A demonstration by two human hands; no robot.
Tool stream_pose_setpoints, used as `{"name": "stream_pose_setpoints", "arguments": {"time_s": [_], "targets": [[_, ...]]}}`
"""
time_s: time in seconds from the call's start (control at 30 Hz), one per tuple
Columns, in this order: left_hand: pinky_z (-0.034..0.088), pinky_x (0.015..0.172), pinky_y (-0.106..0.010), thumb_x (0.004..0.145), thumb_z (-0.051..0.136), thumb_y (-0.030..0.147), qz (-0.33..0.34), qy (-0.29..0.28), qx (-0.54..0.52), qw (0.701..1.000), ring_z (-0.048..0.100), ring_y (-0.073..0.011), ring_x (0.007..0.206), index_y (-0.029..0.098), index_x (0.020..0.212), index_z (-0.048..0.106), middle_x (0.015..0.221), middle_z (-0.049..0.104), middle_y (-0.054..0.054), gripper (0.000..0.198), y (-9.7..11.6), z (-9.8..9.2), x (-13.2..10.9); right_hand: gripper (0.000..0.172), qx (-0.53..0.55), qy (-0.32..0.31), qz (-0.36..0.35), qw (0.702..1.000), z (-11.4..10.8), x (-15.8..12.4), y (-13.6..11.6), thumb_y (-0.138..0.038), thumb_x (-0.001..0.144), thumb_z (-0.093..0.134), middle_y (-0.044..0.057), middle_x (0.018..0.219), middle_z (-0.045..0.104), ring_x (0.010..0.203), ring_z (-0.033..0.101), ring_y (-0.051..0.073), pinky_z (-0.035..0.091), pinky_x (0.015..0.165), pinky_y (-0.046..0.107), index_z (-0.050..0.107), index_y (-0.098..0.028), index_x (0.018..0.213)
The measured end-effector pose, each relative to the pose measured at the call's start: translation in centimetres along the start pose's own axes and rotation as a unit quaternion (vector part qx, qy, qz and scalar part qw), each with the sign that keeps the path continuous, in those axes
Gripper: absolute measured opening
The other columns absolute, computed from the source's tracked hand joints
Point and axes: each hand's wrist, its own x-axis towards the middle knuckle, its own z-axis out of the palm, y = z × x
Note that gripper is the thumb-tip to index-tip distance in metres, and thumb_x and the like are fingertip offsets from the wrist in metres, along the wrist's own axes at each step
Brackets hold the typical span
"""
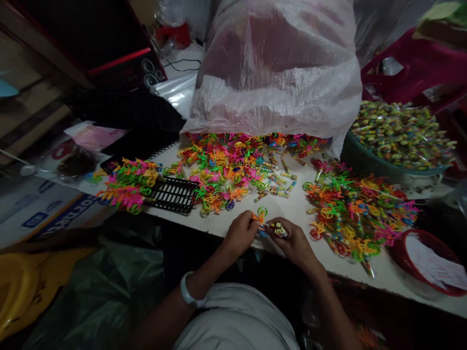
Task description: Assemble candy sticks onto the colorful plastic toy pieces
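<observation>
At the table's front edge, my left hand [240, 235] pinches a small plastic toy bicycle [261, 219] with an orange frame, a green wheel and a blue wheel. My right hand [295, 243] is closed around a small bunch of printed candy tubes [280, 230], their pale ends showing. Its fingertips meet the toy's right side. Just beyond both hands lie several loose candy tubes [279, 184]. A large heap of bright toy bicycles [226, 170] spreads behind them. To the right is a pile of toy bicycles with tubes [346, 209].
A big translucent sack [277, 82] stands behind the heap. At left, more toys lie on a black plastic basket [173, 194]. A green basin [394, 165] full of wrapped tubes and a red bowl [401, 248] with papers are at right.
</observation>
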Motion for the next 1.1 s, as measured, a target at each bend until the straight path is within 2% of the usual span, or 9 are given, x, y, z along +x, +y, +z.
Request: {"name": "stream_pose_setpoints", "arguments": {"time_s": [0.07, 0.2, 0.27, 0.37, 0.5, 0.63, 0.93, 1.1], "targets": [[0.037, 0.066, -0.025, 0.084, 0.043, 0.021, 0.006, 0.024, 0.010, 1.000, 0.048, -0.0138, 0.071, 0.021, 0.074, 0.044, 0.071, 0.049, 0.003, 0.010, 0.0, 0.4, -0.3, 0.018, -0.033, -0.013, -0.019, 0.999, -0.2, 0.0, -0.2, -0.022, 0.080, 0.056, 0.004, 0.094, 0.067, 0.085, 0.061, 0.018, 0.046, 0.076, 0.027, 0.062, -0.020, 0.098], [0.039, 0.075, -0.029, 0.086, 0.039, 0.020, 0.019, 0.071, 0.034, 0.997, 0.051, -0.0162, 0.081, 0.021, 0.080, 0.044, 0.082, 0.053, -0.001, 0.008, 0.0, 0.7, -0.4, 0.016, -0.039, 0.030, -0.002, 0.999, 0.3, 0.0, -0.6, -0.022, 0.081, 0.054, 0.003, 0.088, 0.066, 0.079, 0.060, 0.017, 0.045, 0.072, 0.026, 0.059, -0.020, 0.095], [0.040, 0.075, -0.029, 0.086, 0.039, 0.021, 0.021, 0.046, 0.038, 0.998, 0.051, -0.0164, 0.081, 0.021, 0.079, 0.044, 0.081, 0.054, -0.001, 0.009, 0.0, 0.5, -0.1, 0.013, -0.003, 0.023, 0.006, 1.000, 0.4, 0.0, -0.5, -0.023, 0.082, 0.053, 0.003, 0.086, 0.066, 0.077, 0.060, 0.017, 0.045, 0.071, 0.025, 0.059, -0.020, 0.093], [0.041, 0.075, -0.029, 0.086, 0.040, 0.021, 0.032, 0.006, 0.040, 0.999, 0.052, -0.0163, 0.080, 0.021, 0.077, 0.045, 0.079, 0.054, -0.001, 0.010, -0.1, 0.0, 0.2, 0.016, 0.005, -0.023, -0.007, 1.000, 0.0, 0.1, -0.2, -0.020, 0.080, 0.054, 0.003, 0.091, 0.066, 0.083, 0.060, 0.017, 0.045, 0.076, 0.026, 0.060, -0.019, 0.095], [0.042, 0.078, -0.030, 0.087, 0.039, 0.021, 0.046, -0.004, 0.056, 0.997, 0.053, -0.0172, 0.084, 0.021, 0.079, 0.047, 0.083, 0.056, -0.002, 0.011, 0.0, -0.2, 0.2, 0.019, -0.004, -0.065, 0.001, 0.998, -1.3, 0.5, -0.4, -0.017, 0.079, 0.053, 0.002, 0.089, 0.066, 0.082, 0.060, 0.017, 0.045, 0.074, 0.026, 0.062, -0.019, 0.095], [0.042, 0.080, -0.031, 0.087, 0.038, 0.020, 0.052, -0.011, 0.066, 0.996, 0.053, -0.0172, 0.086, 0.021, 0.082, 0.047, 0.087, 0.057, -0.003, 0.010, 0.2, -0.2, 0.1, 0.019, 0.013, -0.074, 0.003, 0.997, -1.6, 0.9, -0.7, -0.019, 0.079, 0.053, 0.003, 0.090, 0.066, 0.081, 0.060, 0.017, 0.046, 0.075, 0.026, 0.062, -0.018, 0.096], [0.042, 0.076, -0.030, 0.084, 0.040, 0.010, 0.036, -0.081, 0.186, 0.979, 0.055, -0.0195, 0.087, 0.020, 0.084, 0.047, 0.090, 0.058, -0.007, 0.012, 1.3, -1.3, 0.1, 0.017, 0.030, 0.002, -0.019, 0.999, 0.2, 0.0, 0.1, -0.027, 0.083, 0.054, 0.006, 0.094, 0.068, 0.084, 0.062, 0.019, 0.048, 0.077, 0.030, 0.063, -0.019, 0.096], [0.041, 0.076, -0.031, 0.081, 0.045, 0.009, 0.042, -0.072, 0.228, 0.970, 0.056, -0.0220, 0.090, 0.018, 0.088, 0.050, 0.093, 0.060, -0.010, 0.013, 2.1, -1.3, 0.1, 0.015, -0.016, 0.077, -0.047, 0.996, 1.3, -0.8, 0.5, -0.024, 0.084, 0.054, 0.006, 0.094, 0.068, 0.085, 0.063, 0.020, 0.050, 0.075, 0.031, 0.061, -0.021, 0.097]]}}
